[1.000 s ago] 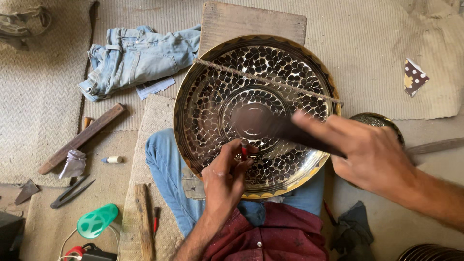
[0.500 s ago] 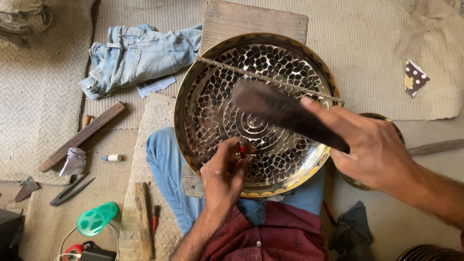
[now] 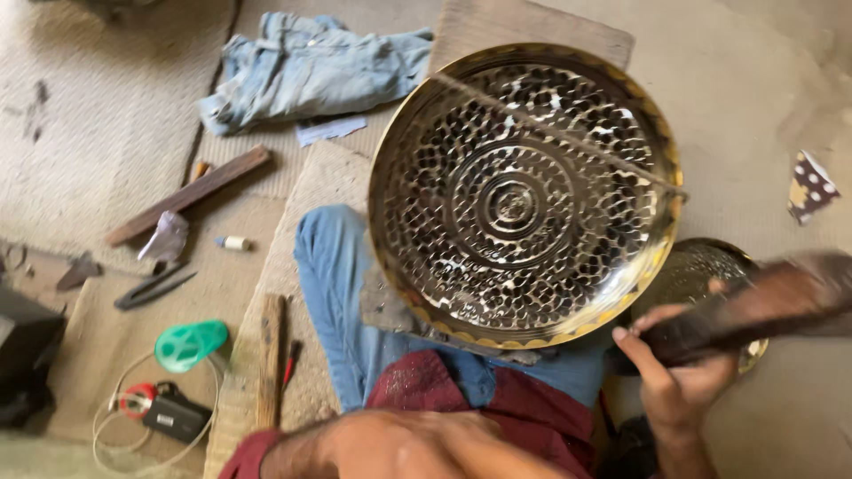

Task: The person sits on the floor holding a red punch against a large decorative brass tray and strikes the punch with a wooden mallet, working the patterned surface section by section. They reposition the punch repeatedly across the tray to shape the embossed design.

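A large round brass tray [image 3: 519, 200] with an engraved scale pattern rests tilted on my lap, over my blue trouser leg [image 3: 333, 275]. A thin rod [image 3: 568, 140] lies across its upper part. My right hand [image 3: 679, 386] is at the lower right, off the tray's rim, closed around a dark mallet [image 3: 768, 306] that is blurred by motion. My left arm [image 3: 399, 443] crosses the bottom edge below the tray, blurred. I cannot make out its fingers or anything in them.
A smaller brass dish [image 3: 701, 266] lies under the mallet, right of the tray. Folded denim [image 3: 311, 66], a wooden bar [image 3: 191, 193], dark pliers [image 3: 151, 288], a green object [image 3: 191, 344] with cables and a wooden stick [image 3: 271, 359] lie at my left. A wooden board [image 3: 532, 27] sits behind the tray.
My right hand swung the mallet off the tray's centre down to the lower right. My left hand left the tray's lower rim and dropped to the bottom edge. The view moved closer.
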The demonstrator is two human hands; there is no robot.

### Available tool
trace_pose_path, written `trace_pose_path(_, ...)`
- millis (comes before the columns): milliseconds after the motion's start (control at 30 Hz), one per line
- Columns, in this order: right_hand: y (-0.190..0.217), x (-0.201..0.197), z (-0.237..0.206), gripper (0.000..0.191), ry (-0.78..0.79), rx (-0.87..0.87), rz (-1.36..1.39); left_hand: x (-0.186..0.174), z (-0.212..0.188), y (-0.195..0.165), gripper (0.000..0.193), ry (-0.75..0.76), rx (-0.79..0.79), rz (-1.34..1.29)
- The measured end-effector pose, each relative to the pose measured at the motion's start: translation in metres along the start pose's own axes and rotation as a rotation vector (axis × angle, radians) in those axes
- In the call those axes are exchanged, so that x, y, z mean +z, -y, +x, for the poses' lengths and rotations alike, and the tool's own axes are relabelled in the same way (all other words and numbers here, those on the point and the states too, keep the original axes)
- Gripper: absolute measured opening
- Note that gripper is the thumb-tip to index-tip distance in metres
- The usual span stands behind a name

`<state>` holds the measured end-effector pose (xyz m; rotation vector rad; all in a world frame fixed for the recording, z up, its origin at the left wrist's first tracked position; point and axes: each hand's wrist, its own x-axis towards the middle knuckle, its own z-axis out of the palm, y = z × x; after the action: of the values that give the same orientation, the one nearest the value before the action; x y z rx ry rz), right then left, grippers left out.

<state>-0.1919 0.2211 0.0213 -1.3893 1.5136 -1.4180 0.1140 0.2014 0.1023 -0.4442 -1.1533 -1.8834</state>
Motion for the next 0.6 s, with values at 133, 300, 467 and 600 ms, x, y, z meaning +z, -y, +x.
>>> trace_pose_path(133, -0.042, 0.003, -0.033, 0.103, -0.149, -0.027, 0.208, -0.002, -0.013, 0.017, 0.016, 0.112, -0.013, 0.14)
trace_pose_path(300, -0.08, 0.005, -0.055, 0.105, -0.206, -0.065, 0.184, -0.002, -0.013, 0.014, 0.022, 0.153, -0.04, 0.275)
trace_pose_path(467, -0.1, 0.009, -0.061, 0.082, -0.129, 0.001, -0.015, -0.02, 0.002, -0.011, 0.006, -0.142, -0.063, 0.375)
trace_pose_path(600, -0.088, 0.003, -0.053, 0.046, -0.036, 0.062, -0.015, -0.049, 0.015, 0.001, 0.012, -0.593, -0.215, 0.821)
